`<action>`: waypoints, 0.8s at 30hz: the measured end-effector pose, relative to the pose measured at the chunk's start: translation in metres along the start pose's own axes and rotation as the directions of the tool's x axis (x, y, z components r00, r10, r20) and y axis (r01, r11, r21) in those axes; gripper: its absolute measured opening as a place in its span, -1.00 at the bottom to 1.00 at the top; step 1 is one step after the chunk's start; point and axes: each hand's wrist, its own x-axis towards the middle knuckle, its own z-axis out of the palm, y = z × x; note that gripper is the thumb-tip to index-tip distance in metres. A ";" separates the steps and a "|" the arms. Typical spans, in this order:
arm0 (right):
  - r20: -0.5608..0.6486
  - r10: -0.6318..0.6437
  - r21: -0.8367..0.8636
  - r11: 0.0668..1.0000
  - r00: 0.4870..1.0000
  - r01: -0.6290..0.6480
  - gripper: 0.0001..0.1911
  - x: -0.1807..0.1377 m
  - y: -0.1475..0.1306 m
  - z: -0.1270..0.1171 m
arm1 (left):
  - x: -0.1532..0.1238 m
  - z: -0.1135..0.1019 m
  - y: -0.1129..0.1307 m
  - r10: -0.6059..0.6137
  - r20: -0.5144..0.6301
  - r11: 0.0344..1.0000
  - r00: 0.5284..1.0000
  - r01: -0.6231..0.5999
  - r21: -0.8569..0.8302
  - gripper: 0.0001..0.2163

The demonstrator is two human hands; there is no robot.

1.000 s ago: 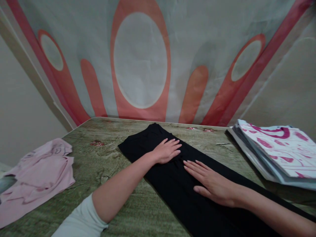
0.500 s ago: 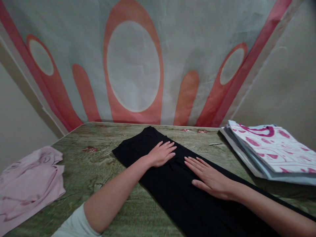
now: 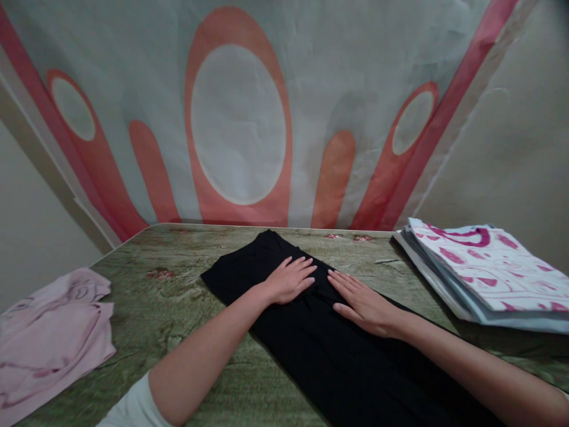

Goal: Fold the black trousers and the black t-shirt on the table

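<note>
A long black garment (image 3: 311,344) lies folded in a narrow strip across the green wood-patterned table (image 3: 191,284), running from the far middle toward the near right. My left hand (image 3: 291,279) rests flat on its far part, fingers stretched out. My right hand (image 3: 362,302) lies flat on the cloth just to the right of it, fingers together and extended, almost touching the left fingertips. Neither hand holds anything.
A crumpled pink garment (image 3: 48,332) lies at the table's left edge. A stack of folded clothes (image 3: 484,273), topped by a white one with magenta marks, sits at the right. A painted cloth with red ovals (image 3: 240,118) hangs behind the table.
My right hand has slid up along the black garment toward my left hand. The left hand has stayed in place.
</note>
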 end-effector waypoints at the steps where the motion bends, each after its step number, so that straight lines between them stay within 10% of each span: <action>1: -0.006 0.004 -0.012 1.000 1.000 -0.004 -0.31 -0.002 0.001 0.001 | 0.000 0.000 0.000 -0.001 -0.001 1.000 1.000 0.001 0.001 -0.52; 14: -0.013 0.205 -0.067 0.976 0.979 -0.205 -0.34 -0.092 0.020 -0.002 | 0.000 0.004 -0.004 -0.006 0.001 1.000 1.000 0.006 -0.011 -0.51; 24: 0.004 0.136 -0.038 0.990 0.991 -0.135 -0.32 -0.067 0.009 0.000 | 0.005 0.002 -0.023 -0.050 0.020 0.999 0.999 0.050 0.012 -0.51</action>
